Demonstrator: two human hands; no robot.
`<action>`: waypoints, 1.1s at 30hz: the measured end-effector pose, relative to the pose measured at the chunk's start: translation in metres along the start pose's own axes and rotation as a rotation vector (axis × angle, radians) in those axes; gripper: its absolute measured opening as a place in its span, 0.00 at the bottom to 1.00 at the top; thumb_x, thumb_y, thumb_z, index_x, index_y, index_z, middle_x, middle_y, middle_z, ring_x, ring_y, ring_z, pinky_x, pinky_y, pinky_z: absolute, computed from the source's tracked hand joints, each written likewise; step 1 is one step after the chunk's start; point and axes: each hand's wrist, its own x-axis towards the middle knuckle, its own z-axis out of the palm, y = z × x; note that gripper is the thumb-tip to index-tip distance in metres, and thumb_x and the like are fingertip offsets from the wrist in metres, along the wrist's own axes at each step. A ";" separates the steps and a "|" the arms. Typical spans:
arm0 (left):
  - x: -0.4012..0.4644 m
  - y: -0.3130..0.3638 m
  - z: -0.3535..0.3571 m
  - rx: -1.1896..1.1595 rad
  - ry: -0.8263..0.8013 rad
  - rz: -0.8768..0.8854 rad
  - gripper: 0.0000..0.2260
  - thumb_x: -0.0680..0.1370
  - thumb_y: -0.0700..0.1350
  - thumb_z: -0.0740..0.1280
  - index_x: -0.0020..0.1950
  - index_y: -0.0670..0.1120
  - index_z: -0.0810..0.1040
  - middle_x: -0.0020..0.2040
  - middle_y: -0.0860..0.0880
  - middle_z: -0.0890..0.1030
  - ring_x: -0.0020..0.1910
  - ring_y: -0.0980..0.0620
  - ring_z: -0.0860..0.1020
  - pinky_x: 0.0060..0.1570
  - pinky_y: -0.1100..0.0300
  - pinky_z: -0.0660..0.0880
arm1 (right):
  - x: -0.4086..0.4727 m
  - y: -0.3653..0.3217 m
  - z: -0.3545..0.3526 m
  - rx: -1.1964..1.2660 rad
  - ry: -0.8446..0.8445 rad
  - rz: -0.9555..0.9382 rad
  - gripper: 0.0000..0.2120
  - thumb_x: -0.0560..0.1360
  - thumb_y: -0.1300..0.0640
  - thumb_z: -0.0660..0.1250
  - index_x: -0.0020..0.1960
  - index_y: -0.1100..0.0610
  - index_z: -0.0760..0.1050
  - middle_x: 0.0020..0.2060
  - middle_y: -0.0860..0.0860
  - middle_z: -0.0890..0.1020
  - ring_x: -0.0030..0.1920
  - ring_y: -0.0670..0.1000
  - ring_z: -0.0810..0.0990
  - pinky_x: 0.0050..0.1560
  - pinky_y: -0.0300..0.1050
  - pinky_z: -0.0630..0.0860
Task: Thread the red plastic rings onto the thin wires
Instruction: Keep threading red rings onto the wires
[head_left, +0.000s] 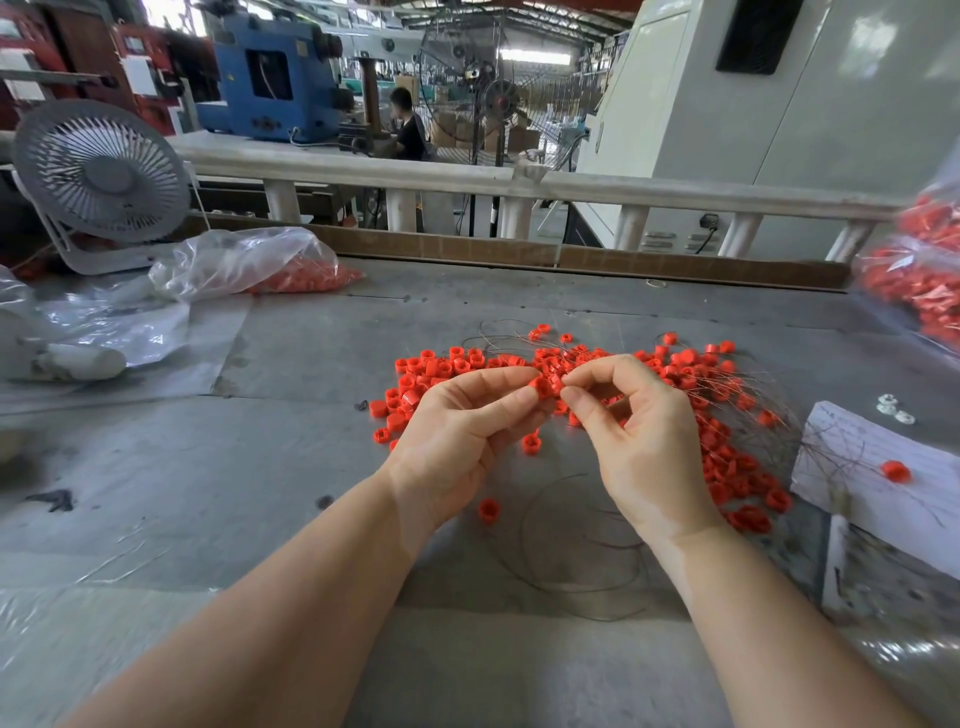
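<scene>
In the head view, a single red ring (543, 387) is pinched between the thumb and forefinger of the left hand (457, 441), held above a grey worktable (291, 457). The right hand (636, 441) is brought up against it, thumb and forefinger tips pressed together just beside the ring; whether a wire is held in that pinch cannot be told.

A loose heap of red rings (691, 395) is spread over the table behind and to the right of the hands. Thin wires (748, 384) are fanned out across that heap, and a coiled wire (576, 551) lies on the table between the forearms.

A lined white paper (883, 457) is seen at the right, with one red ring (895, 471) and some wire ends on it; no writing on it can be read. Clear bags of red rings are placed at far left (270, 267) and far right (919, 280). A grey desk fan (101, 171) stands at the left. No brand or label is legible anywhere.
</scene>
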 end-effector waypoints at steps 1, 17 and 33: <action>0.000 0.000 0.000 0.000 0.003 0.003 0.07 0.70 0.31 0.65 0.46 0.37 0.78 0.37 0.45 0.84 0.37 0.52 0.83 0.39 0.65 0.79 | 0.000 -0.001 0.000 0.028 0.001 0.031 0.08 0.72 0.66 0.69 0.41 0.53 0.77 0.36 0.43 0.79 0.37 0.42 0.79 0.41 0.31 0.72; 0.000 -0.001 -0.001 0.008 -0.007 0.028 0.11 0.64 0.35 0.68 0.47 0.37 0.78 0.37 0.45 0.84 0.37 0.53 0.83 0.37 0.66 0.78 | 0.000 -0.002 0.001 0.044 0.004 0.046 0.09 0.73 0.65 0.69 0.41 0.52 0.76 0.34 0.42 0.79 0.36 0.42 0.79 0.41 0.31 0.72; 0.000 -0.002 -0.002 0.084 -0.002 0.101 0.11 0.63 0.36 0.70 0.45 0.40 0.79 0.37 0.45 0.84 0.37 0.53 0.83 0.37 0.65 0.78 | -0.001 0.003 0.001 -0.037 0.014 -0.071 0.04 0.72 0.65 0.68 0.42 0.57 0.77 0.38 0.45 0.78 0.38 0.42 0.77 0.42 0.27 0.67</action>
